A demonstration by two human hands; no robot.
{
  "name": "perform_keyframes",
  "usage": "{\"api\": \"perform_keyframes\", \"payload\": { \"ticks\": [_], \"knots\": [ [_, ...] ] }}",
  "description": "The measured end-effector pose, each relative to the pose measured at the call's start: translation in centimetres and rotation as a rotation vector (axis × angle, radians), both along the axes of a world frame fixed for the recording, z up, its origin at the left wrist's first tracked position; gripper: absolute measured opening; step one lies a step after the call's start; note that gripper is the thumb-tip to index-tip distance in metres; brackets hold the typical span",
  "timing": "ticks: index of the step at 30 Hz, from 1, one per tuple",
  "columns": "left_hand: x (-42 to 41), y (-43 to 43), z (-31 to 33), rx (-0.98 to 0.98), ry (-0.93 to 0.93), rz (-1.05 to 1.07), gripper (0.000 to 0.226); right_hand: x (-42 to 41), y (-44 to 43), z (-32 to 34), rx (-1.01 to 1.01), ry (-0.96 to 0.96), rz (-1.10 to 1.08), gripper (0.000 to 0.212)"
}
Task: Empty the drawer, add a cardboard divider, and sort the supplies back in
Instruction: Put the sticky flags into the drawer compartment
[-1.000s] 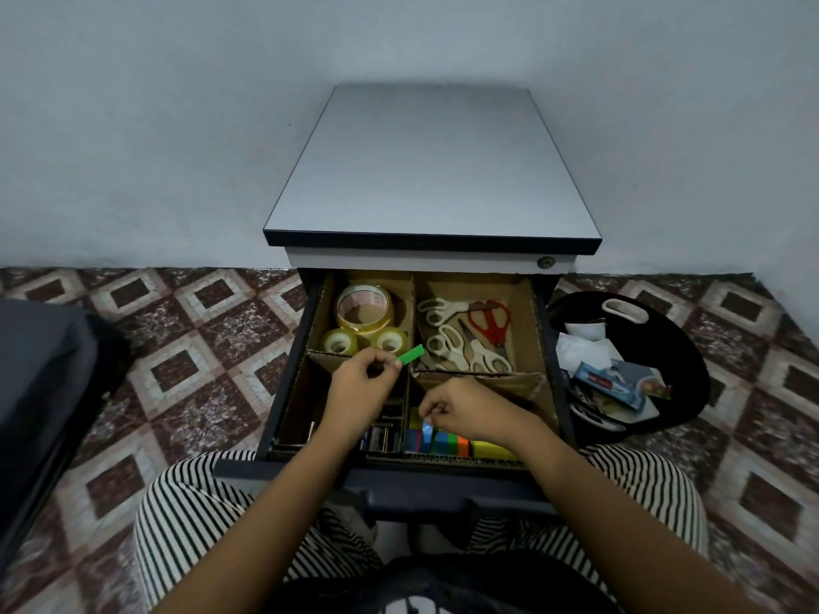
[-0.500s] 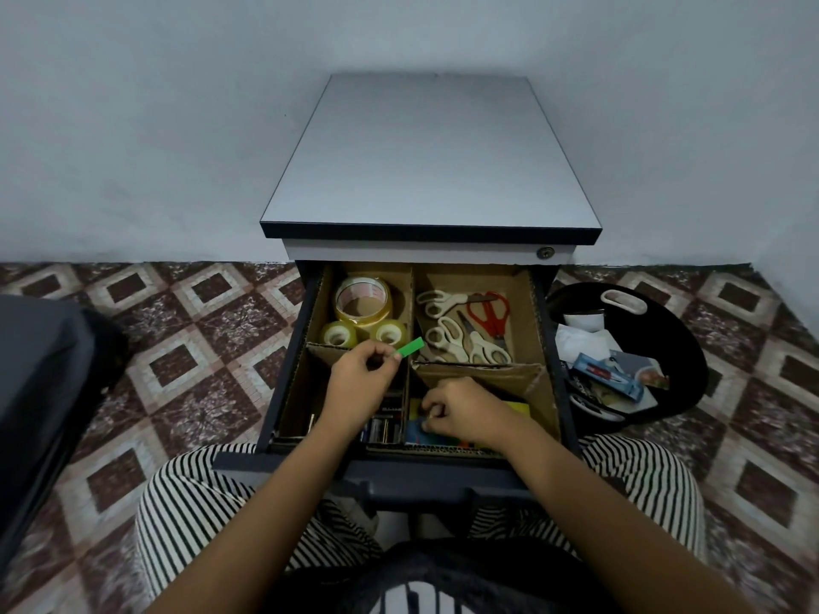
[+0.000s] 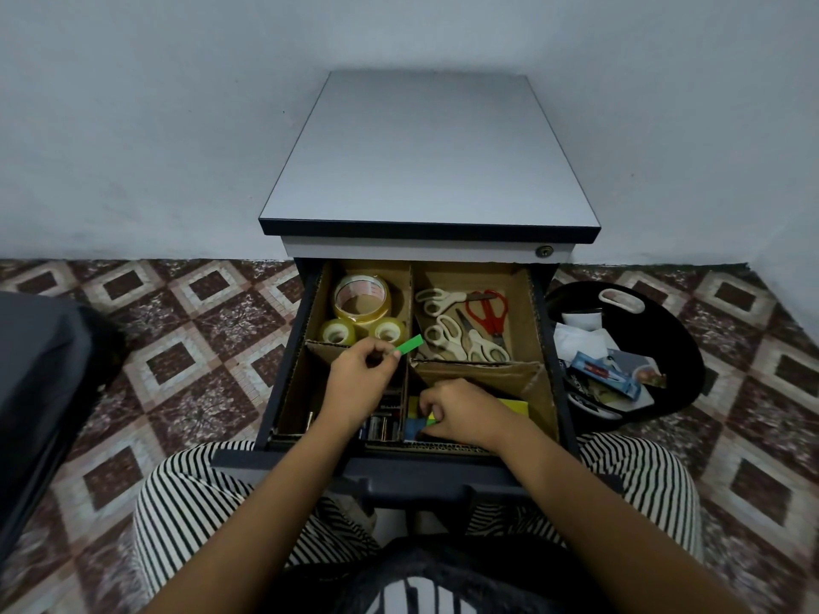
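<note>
The right hand point(image 3: 465, 414) has settled lower onto the coloured notes point(image 3: 415, 426), covering the orange and green ones that showed a second ago. The left hand point(image 3: 359, 383) has barely shifted.

Striped knees flank the open drawer point(image 3: 288, 370). In its near right compartment the right fingers curl round the notes, with blue and yellow edges showing. Small dark items, too dim to name, lie in the near left compartment. Above them, the left thumb and fingers pinch a green strip point(image 3: 410, 346) over the cardboard divider point(image 3: 478, 374). Farther back, tape point(image 3: 361, 299) fills the left compartment and scissors point(image 3: 465, 334) the right. Beyond is the grey cabinet point(image 3: 430, 148) top. A black basket point(image 3: 678, 347) of papers stands on the floor just right of the drawer.
</note>
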State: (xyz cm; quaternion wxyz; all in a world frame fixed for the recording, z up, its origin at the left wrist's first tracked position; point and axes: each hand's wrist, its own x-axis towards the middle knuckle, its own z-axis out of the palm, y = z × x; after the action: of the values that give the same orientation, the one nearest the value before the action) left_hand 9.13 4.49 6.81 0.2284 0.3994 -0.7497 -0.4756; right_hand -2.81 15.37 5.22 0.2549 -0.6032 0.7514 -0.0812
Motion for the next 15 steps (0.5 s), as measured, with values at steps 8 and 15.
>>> {"api": "perform_keyframes", "payload": {
  "ticks": [8, 15],
  "knots": [
    [0.05, 0.05, 0.06, 0.004, 0.006, -0.001, 0.006, 0.0, -0.02, -0.04, 0.008, -0.018, -0.009, 0.027],
    [0.12, 0.0, -0.03, 0.015, 0.013, -0.002, 0.008, -0.26, 0.57, 0.15, -0.1, -0.11, -0.107, 0.027]
  ]
}}
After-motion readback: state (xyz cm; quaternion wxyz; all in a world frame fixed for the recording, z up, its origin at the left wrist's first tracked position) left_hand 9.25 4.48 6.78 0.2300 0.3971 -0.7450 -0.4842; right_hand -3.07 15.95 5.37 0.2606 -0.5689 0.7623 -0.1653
